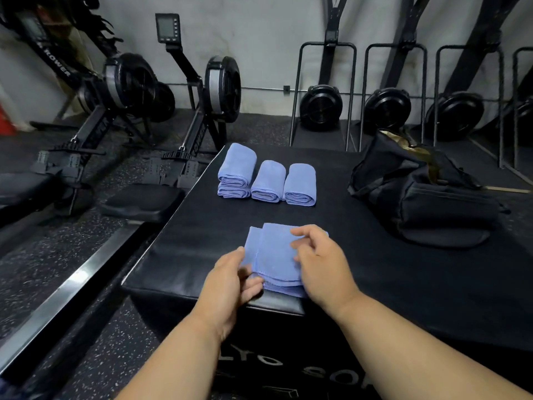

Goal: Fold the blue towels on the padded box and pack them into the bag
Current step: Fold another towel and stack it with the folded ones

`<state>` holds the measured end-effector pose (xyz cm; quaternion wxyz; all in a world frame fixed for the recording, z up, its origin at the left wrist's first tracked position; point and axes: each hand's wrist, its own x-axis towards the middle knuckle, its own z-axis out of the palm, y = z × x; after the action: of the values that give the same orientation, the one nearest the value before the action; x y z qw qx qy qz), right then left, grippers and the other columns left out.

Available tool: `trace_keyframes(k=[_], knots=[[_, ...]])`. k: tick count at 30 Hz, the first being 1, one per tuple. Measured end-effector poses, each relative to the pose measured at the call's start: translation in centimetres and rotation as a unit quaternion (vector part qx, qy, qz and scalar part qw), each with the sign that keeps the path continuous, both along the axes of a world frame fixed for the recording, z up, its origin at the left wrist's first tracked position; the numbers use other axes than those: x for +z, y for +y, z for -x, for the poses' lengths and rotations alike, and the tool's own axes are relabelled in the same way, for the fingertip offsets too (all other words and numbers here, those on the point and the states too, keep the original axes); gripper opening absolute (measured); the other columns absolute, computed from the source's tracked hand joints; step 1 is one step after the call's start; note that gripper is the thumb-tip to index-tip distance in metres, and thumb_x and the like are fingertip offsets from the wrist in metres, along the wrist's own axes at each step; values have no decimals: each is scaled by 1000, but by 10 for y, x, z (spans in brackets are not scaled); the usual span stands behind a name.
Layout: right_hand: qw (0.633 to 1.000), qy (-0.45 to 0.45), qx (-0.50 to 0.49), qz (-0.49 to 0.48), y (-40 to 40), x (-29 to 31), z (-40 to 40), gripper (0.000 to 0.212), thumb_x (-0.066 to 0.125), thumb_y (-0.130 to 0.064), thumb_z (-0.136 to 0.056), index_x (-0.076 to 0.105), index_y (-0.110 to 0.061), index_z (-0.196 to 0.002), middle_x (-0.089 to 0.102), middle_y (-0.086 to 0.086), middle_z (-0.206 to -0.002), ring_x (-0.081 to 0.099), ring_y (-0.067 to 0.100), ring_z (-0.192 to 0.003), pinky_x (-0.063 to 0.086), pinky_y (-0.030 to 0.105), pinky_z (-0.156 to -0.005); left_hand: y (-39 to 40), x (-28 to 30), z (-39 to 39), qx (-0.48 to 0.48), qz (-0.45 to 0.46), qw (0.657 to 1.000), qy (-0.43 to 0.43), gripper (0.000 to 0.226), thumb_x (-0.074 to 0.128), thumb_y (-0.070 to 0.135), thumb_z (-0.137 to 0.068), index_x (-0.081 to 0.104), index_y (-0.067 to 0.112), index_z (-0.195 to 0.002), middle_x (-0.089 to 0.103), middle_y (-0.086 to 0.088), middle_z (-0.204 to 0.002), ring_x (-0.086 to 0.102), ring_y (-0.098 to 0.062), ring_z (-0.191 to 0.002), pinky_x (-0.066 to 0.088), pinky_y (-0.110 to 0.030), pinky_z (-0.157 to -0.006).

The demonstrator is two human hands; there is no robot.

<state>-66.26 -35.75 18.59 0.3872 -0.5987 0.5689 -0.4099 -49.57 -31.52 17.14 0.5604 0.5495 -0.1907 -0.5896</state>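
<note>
Your left hand point(230, 280) pinches the near-left corner of the towel point(274, 255), which lies at the near edge of the box point(360, 269). Your right hand point(318, 261) rests on it with fingers curled; whether it grips is hard to tell. Cloth is light, soft and floppy: hold it by the stitched edges. Folded towels point(266, 180) sit well beyond; bag point(427, 194) at far right, apparently open.

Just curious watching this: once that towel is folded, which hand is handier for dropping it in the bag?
Probably the right hand: the bag sits on its side of the padded box, while the left hand is farther away.
</note>
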Motion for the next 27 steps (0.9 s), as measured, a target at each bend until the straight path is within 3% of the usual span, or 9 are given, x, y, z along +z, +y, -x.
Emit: trace_keyframes(k=[4, 7, 10, 12, 15, 18, 22, 25, 27], knots=[[989, 125, 58, 55, 0, -9, 36, 41, 49, -19, -82, 66, -38, -115, 65, -20, -117, 58, 4, -114, 46, 32, -107, -7, -5, 2, -71, 20, 992, -105, 22, 63, 22, -103, 68, 22, -124, 69, -2, -90, 62, -14, -71, 59, -30, -74], [944, 285, 153, 62, 4, -22, 52, 62, 55, -47, -81, 56, -37, -142, 52, -21, -143, 41, 1, -134, 33, 29, -118, -10, -8, 8, -109, 29, 976, -187, 29, 69, 20, -99, 70, 19, -128, 77, 1, -98, 67, -9, -75, 55, -23, -69], [907, 377, 166, 92, 6, -36, 54, 70, 60, -59, -82, 47, -41, -148, 48, -22, -149, 39, 7, -139, 31, 34, -118, -9, -7, 7, -90, 31, 970, -225, 29, 67, 16, -99, 69, 19, -128, 78, 3, -94, 68, -4, -69, 52, -17, -62], [908, 378, 132, 121, 6, -40, 52, 59, 63, -49, -84, 54, -39, -142, 55, -21, -142, 47, 12, -132, 35, 35, -110, -7, -5, 3, -81, 39, 969, -228, 30, 67, 15, -99, 69, 22, -128, 75, 6, -84, 63, -3, -60, 50, -18, -60], [911, 379, 96, 132, 8, -40, 48, 51, 61, -31, -81, 64, -33, -132, 63, -17, -133, 53, 19, -123, 37, 36, -103, -5, -8, 0, -87, 31, 962, -256, 37, 66, 17, -98, 69, 21, -135, 78, 6, -94, 72, -7, -75, 54, -23, -72], [914, 379, 88, 115, 9, -39, 46, 48, 59, -28, -80, 67, -33, -127, 63, -15, -130, 53, 20, -121, 40, 36, -103, -1, -14, -1, -91, 23, 963, -252, 41, 59, 11, -97, 69, 23, -135, 81, 4, -99, 77, -9, -86, 58, -28, -84], [919, 368, 46, 136, 10, -42, 47, 45, 56, -29, -73, 75, -31, -114, 68, -9, -123, 61, 26, -112, 48, 42, -93, 1, -9, -6, -65, 44, 968, -238, 41, 55, 7, -98, 72, 31, -126, 81, 1, -93, 74, -15, -78, 59, -35, -79], [922, 365, 55, 122, 8, -43, 50, 47, 58, -30, -73, 76, -30, -116, 65, -5, -133, 61, 27, -115, 49, 43, -98, 3, -14, -10, -71, 29, 970, -229, 42, 57, 7, -97, 71, 29, -129, 82, 0, -102, 76, -18, -94, 57, -40, -95], [918, 374, 81, 102, 7, -42, 51, 49, 58, -30, -77, 73, -31, -123, 59, -4, -143, 60, 28, -118, 49, 43, -102, 2, -19, -9, -86, 17, 969, -230, 44, 57, 5, -96, 70, 27, -132, 81, -1, -100, 68, -17, -84, 54, -35, -85]])
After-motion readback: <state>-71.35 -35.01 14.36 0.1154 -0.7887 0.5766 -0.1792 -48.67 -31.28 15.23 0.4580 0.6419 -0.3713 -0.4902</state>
